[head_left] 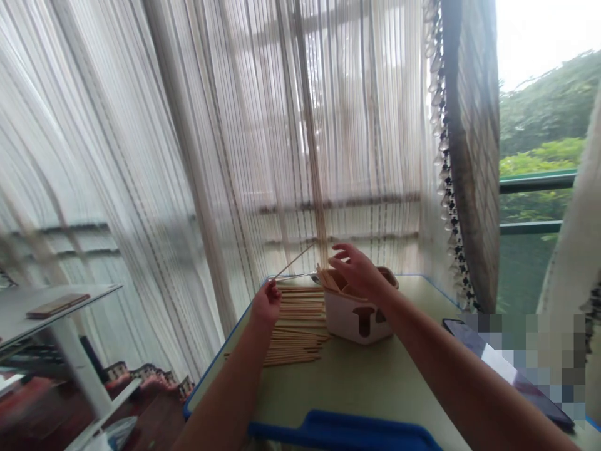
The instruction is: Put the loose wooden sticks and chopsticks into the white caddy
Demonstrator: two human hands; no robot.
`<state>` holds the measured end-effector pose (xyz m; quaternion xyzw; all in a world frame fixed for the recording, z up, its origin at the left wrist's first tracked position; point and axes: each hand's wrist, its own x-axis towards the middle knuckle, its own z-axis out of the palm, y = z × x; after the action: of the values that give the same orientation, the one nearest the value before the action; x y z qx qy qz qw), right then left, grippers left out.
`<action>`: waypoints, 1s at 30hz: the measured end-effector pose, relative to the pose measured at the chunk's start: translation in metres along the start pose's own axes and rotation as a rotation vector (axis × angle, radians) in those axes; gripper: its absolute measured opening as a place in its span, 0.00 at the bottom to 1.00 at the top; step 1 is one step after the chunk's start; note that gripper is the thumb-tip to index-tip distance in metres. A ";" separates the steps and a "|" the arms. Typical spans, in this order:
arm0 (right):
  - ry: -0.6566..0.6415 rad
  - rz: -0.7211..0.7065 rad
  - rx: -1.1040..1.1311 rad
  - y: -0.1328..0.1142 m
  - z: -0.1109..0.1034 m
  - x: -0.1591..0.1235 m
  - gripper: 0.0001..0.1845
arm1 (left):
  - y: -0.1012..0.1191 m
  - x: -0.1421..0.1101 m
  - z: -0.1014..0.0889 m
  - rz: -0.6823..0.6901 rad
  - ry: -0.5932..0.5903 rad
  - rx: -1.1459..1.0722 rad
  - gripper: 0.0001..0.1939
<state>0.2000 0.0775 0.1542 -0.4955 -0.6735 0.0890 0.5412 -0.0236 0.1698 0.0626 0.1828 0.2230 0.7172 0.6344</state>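
Pinched in my left hand [267, 302] is a thin chopstick [294, 260], slanting up and to the right. Beneath and beside that hand, many wooden chopsticks [298, 307] lie side by side on the table [357, 382]. My right hand [354, 266] hovers over the white and brown container [335, 319], fingers apart and curved, with nothing visible in them. More chopsticks [328, 280] lean inside the container at its left end. A shiny metal utensil [314, 277], perhaps a spoon, lies behind it, partly hidden.
A dark tablet or phone [507, 369] lies at the table's right side. A blue piece [347, 430] runs along the near edge. Sheer curtains [263, 156] hang behind the table. To the left, a white desk [28, 307] bears a flat brown object [57, 305].
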 end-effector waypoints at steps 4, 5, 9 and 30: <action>-0.055 -0.033 -0.108 -0.034 -0.006 0.038 0.17 | -0.004 -0.001 0.001 -0.066 -0.036 -0.054 0.09; -0.080 -0.027 -0.104 -0.037 -0.006 0.042 0.16 | -0.005 -0.001 0.001 -0.067 -0.043 -0.060 0.10; -0.158 0.023 -0.034 -0.030 -0.002 0.040 0.14 | -0.007 0.001 0.000 -0.069 -0.069 -0.055 0.10; -0.076 0.111 0.929 -0.025 0.001 0.034 0.11 | -0.019 -0.013 0.002 -0.176 -0.396 0.126 0.03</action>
<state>0.1882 0.0916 0.1919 -0.2327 -0.5542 0.4280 0.6749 -0.0050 0.1594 0.0535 0.3391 0.1538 0.5938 0.7133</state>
